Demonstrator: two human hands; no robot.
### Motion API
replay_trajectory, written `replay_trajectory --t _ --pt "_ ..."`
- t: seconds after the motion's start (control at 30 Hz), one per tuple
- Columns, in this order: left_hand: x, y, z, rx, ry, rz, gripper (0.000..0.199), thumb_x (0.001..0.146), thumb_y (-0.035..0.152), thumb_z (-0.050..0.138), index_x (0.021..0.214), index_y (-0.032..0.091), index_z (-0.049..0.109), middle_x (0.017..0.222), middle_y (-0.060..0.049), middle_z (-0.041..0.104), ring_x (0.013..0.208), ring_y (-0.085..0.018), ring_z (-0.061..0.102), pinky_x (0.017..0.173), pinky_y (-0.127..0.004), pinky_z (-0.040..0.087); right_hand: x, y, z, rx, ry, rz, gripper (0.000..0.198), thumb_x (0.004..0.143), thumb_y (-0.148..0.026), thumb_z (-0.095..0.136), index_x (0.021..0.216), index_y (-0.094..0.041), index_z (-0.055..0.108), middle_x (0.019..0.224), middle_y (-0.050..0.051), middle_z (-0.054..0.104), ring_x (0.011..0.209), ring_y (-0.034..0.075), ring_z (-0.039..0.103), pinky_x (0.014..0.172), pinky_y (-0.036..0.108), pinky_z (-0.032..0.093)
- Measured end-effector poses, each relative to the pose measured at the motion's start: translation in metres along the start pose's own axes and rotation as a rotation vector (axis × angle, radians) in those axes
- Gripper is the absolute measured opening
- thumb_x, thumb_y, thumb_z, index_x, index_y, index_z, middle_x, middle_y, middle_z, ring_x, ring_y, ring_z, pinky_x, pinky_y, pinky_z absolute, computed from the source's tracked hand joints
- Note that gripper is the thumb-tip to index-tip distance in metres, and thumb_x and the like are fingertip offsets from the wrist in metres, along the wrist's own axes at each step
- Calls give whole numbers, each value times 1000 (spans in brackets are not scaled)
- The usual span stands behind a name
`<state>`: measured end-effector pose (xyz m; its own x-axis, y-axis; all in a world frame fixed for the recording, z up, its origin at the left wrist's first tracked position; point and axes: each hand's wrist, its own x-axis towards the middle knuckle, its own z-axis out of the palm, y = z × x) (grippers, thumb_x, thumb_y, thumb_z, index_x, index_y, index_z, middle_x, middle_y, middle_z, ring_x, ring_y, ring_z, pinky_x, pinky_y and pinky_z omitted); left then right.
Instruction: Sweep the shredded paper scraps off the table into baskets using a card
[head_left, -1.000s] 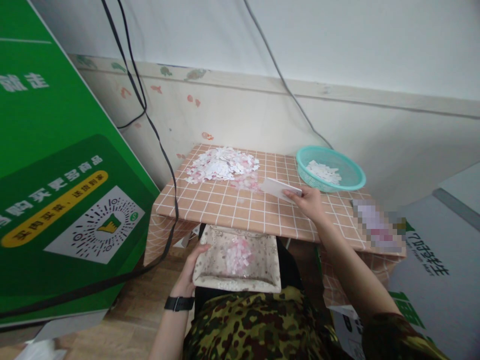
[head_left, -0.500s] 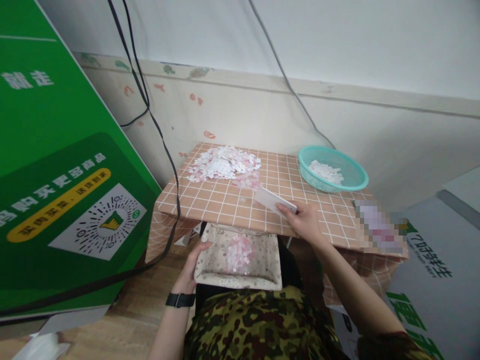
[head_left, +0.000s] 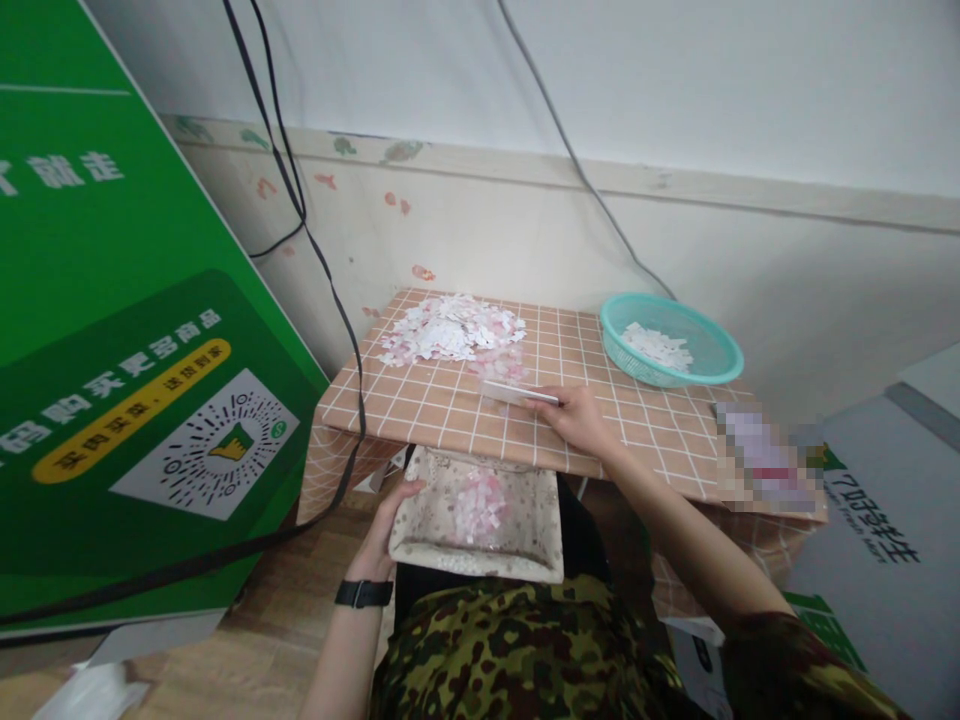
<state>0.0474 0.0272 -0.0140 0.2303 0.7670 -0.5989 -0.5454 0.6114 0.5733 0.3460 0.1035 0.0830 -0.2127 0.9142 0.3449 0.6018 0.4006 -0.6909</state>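
My left hand (head_left: 386,530) grips the left edge of a speckled stone-look tray (head_left: 529,520), held below the table's front edge. Inside it lies a small heap of pink and white scraps (head_left: 480,508). Over the tabletop, my right hand (head_left: 576,415) is closed on a thin white flat card or scraper (head_left: 514,392), seen almost edge-on. Just beyond the card is a patch of pink scraps (head_left: 499,363). It borders a larger pile of white and pink paper-like scraps (head_left: 450,328) at the back left.
A checked brown cloth (head_left: 420,405) covers the table. At the back right sits a teal basket (head_left: 667,306) holding white scraps (head_left: 658,346). A pixelated flat object (head_left: 765,455) lies at the right corner. A black strap (head_left: 352,355) hangs past the left edge, near a green panel (head_left: 180,300).
My right hand has moved a little left and away from me, turning the white card from showing its face to nearly edge-on. The left hand and tray stay about where they were.
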Motion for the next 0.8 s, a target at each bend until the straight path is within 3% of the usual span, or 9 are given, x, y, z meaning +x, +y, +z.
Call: replay_trajectory --t 0.37,0.6,0.67,0.8 --pt "-2 0 1 -9 -14 3 32 72 29 65 98 12 70 84 -8 77 88 -29 71 75 -39 56 -50 -37 -2 152 -119 37 23 85 -37 60 90 -21 76 86 3 75 71 18 68 62 26 51" --pt "-2 -1 0 -18 -27 -6 32 73 30 65 100 13 69 84 -6 76 89 -29 70 74 -39 56 -12 21 -29 -92 346 230 40 77 -51 63 79 -13 75 60 5 66 53 17 56 47 26 37" --pt "-2 -1 -1 -23 -24 -21 31 74 29 65 99 13 69 83 -6 76 89 -29 71 74 -39 56 -3 33 -34 -137 355 225 43 77 -53 62 78 -12 75 57 4 63 52 16 54 47 26 35" --pt "-2 0 0 -25 -14 -24 29 74 28 65 98 13 69 84 -7 76 89 -29 71 74 -38 56 3 35 -35 -135 237 169 43 79 -53 60 84 -14 76 58 3 62 53 15 52 48 25 33"
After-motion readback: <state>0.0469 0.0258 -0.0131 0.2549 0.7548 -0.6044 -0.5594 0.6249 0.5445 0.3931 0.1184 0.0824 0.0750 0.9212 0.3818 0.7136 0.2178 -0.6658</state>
